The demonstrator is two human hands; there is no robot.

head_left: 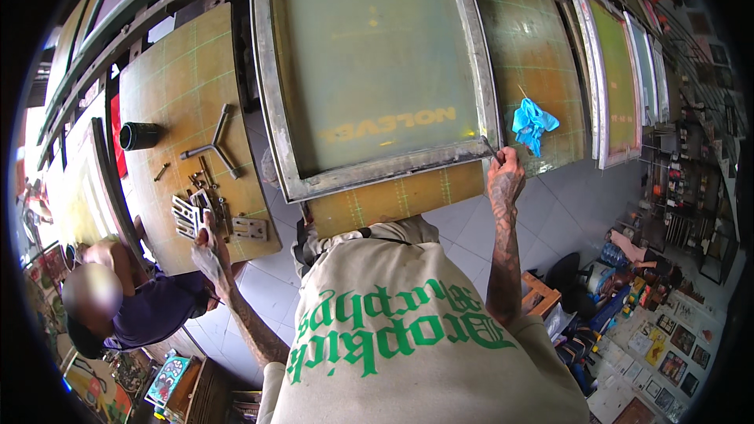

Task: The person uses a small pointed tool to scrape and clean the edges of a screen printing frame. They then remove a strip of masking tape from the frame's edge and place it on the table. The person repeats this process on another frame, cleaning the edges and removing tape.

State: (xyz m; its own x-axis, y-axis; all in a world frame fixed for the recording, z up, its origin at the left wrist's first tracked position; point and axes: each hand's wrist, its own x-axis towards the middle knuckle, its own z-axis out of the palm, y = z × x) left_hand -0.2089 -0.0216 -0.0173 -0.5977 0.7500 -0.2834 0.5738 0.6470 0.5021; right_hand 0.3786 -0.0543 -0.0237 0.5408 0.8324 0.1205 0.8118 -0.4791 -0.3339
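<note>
A large screen-printing frame (377, 170) with greenish mesh lies over a platen in front of me. At its near right corner, my right hand (505, 177) is closed round a thin dark tool (489, 145), whose tip meets the frame; its exact kind is unclear. My left hand (210, 251) reaches over the left platen (173, 71), fingers stretched out and apart beside several flat metal brackets (185, 217). Whether the fingertips touch one is hard to tell. Loose bolts (206, 173) and a slotted metal plate (250, 228) lie close by.
A three-armed socket wrench (214, 146) and a dark jar (140, 136) rest on the left platen. A crumpled blue cloth or glove (535, 123) lies on the right platen. Another person (149, 306) is at the lower left. More screens (613, 71) stand at right.
</note>
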